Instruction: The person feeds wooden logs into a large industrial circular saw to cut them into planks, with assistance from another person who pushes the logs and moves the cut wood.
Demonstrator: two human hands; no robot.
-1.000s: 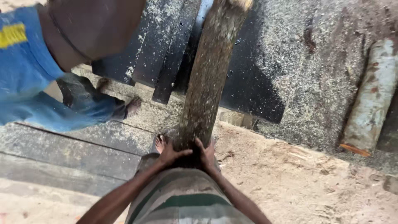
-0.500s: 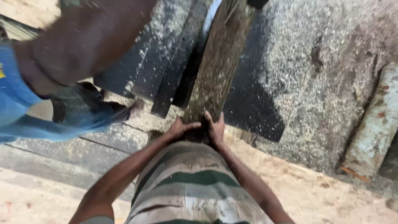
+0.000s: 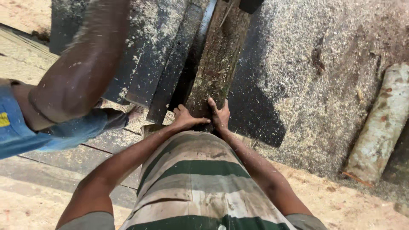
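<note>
Item: log (image 3: 218,64) — a long round timber, bark rough and mottled grey-green, dusted with sawdust. It lies lengthwise on the dark saw bench (image 3: 272,110), its near end butted against our belly, its far end running up to the top edge of view

Handling, as we judge it: heavy and stiff, no give; the bark is coarse enough to grip, though loose dust may let palms slide. The near end is the place to take it, one palm either side of the butt

Hands: our left hand (image 3: 186,119) lies flat with fingers spread on the left of the log end; our right hand (image 3: 219,114) presses the right side, fingers pointing up the bark. Neither closes round it — both lie open against it

Nearby: dark planks (image 3: 164,64) lie just left of the log; a second pale log (image 3: 381,123) rests well apart at right; a co-worker's arm (image 3: 81,76) and blue sleeve (image 3: 17,127) fill the upper left; sawdust (image 3: 332,64) covers the bench
</note>
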